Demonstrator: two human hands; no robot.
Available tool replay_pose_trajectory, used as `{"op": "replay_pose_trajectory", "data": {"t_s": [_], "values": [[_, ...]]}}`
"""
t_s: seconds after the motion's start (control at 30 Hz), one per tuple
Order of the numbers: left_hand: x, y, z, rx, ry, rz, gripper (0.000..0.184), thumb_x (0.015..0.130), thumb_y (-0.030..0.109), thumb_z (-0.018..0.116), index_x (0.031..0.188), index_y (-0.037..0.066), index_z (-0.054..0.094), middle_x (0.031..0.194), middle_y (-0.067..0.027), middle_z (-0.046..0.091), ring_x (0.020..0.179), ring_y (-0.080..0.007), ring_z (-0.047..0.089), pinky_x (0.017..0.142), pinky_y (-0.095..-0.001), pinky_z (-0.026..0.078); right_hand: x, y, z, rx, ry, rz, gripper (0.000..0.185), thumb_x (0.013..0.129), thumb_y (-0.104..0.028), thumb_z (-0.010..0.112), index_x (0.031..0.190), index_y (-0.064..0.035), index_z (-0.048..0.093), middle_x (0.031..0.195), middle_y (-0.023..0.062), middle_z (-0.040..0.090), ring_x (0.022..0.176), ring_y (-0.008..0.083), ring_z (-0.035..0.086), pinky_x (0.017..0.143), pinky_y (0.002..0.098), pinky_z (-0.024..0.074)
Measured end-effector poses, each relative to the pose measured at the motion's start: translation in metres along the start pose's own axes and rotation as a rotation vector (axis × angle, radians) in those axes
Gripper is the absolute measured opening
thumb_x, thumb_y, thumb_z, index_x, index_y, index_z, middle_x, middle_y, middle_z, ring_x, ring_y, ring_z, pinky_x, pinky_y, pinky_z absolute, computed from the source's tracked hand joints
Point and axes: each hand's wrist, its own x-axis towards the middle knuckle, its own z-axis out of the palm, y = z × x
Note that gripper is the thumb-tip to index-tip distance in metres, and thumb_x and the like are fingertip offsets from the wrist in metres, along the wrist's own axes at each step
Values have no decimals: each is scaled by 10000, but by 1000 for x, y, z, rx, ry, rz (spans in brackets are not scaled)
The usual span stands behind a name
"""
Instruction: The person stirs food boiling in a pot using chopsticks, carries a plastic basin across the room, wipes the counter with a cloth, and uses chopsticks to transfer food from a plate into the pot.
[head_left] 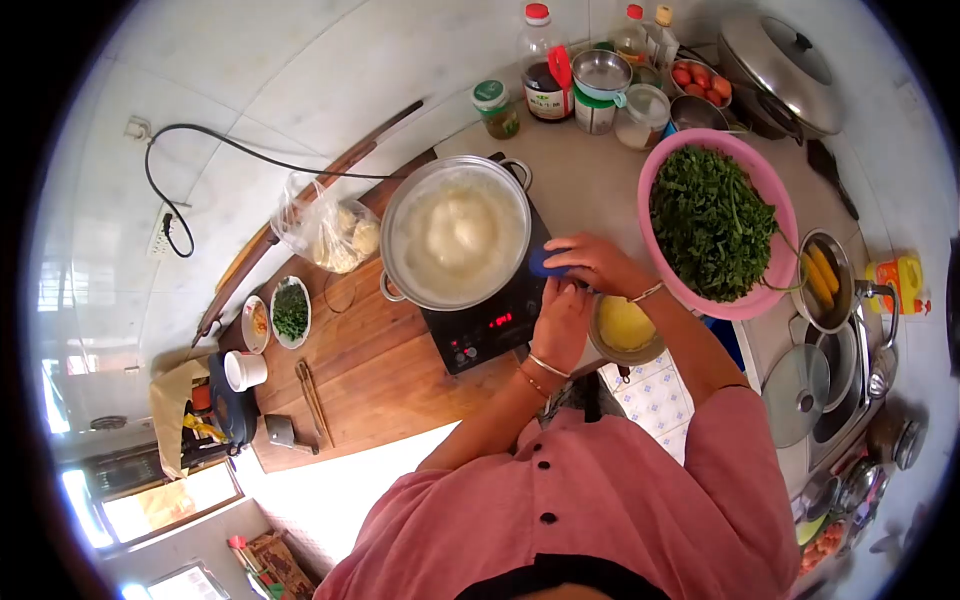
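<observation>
My right hand (pixel 594 259) reaches in from the right, its fingers closed around a small blue object (pixel 547 263) of a kind I cannot make out. Just below it, my left hand (pixel 564 308) has its fingers bent and drawn together; whatever they hold is hidden. Both hands are over the right edge of a black induction cooker (pixel 475 335) with lit red digits. On the cooker stands a metal pot (pixel 400 270) of cloudy, foamy liquid with a pale mass in the middle. A pan (pixel 628 356) of yellow contents sits beside my wrists, partly covered by my right forearm.
Right of my hands is a pink basin (pixel 655 265) of chopped greens. Jars and a dark sauce bottle (pixel 545 85) line the wall. At left, a wooden board (pixel 380 370) bears a plastic bag (pixel 330 235), a bowl of chopped herbs (pixel 291 312), tongs (pixel 314 402) and a cleaver (pixel 282 432).
</observation>
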Motion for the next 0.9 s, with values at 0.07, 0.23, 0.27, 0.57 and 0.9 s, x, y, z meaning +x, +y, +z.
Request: {"op": "replay_pose_trajectory", "data": {"t_s": [0.07,0.23,0.27,0.57,0.9], "values": [[5,1,3,-21,79,11,239,940,116,389,1176,150,398,1155,-36,456,1085,-191,430,1024,-357,300,7,13,4,17,-45,8,280,746,-42,605,1010,-127,648,1153,76,565,1005,294,535,870,366,444],[10,-9,-36,398,200,66,382,921,107,407,1294,105,329,1319,-71,389,1245,-231,350,1072,-364,251,9,62,31,51,-102,50,297,709,-26,609,973,-148,669,1142,66,568,1027,287,519,884,371,442],[10,-11,-41,539,160,90,411,916,104,414,1315,97,315,1348,-75,374,1273,-239,332,1079,-366,243,9,71,34,60,-32,90,295,697,-17,613,957,-143,675,1141,61,568,1032,285,518,886,372,442],[17,8,-6,86,526,-105,496,902,149,485,1325,-19,289,1359,-189,364,1266,-304,374,1062,-400,313,73,121,33,-6,349,276,368,619,66,624,950,-90,667,1016,108,611,966,311,559,857,377,447],[34,14,17,104,376,-88,547,926,218,471,1399,90,226,1427,-127,286,1286,-300,338,1046,-436,318,100,103,5,48,846,488,267,777,-89,649,1035,-21,635,1029,123,636,965,254,597,864,334,444]]}}
